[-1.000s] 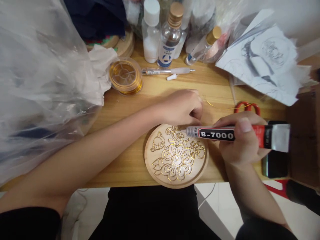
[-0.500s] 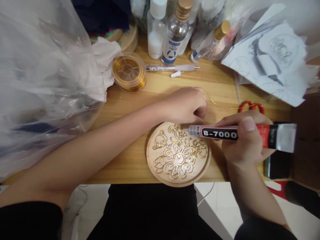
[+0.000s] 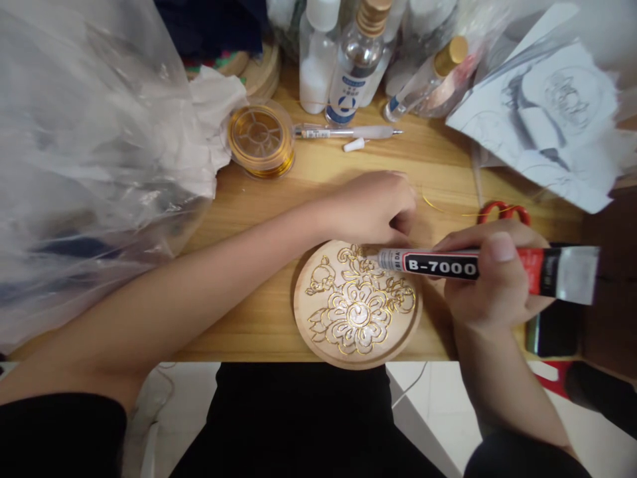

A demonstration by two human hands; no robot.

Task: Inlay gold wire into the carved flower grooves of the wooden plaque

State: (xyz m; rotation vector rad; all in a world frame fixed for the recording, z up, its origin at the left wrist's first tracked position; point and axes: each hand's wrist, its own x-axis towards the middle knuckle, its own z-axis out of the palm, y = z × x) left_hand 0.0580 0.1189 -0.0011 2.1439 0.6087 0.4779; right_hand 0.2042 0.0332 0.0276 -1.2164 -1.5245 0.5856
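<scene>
My right hand [image 3: 490,279] is closed round a B-7000 glue tube [image 3: 440,265], lying sideways with its nozzle pointing left over the upper part of a round wooden plate [image 3: 304,328]. Gold wire outlines [image 3: 358,315] form a large flower, leaves and smaller shapes on the plate. Whether the nozzle tip touches the wood cannot be made out. My left hand [image 3: 381,209] rests at the plate's far edge with its fingers curled under; what they grip, if anything, is hidden. A thin piece of gold wire [image 3: 432,202] lies to the right of that hand.
Behind the hands are a spool of gold wire [image 3: 261,139], a pen [image 3: 348,132], a small white cap [image 3: 354,145] and several bottles [image 3: 346,86]. At right lie red-handled scissors [image 3: 503,211], sketched paper [image 3: 537,119] and a dark phone-like object [image 3: 555,332]. Clear plastic [image 3: 99,166] covers the left.
The whole view has shifted slightly. Both hands, the glue tube and the plate keep nearly the same places relative to one another.
</scene>
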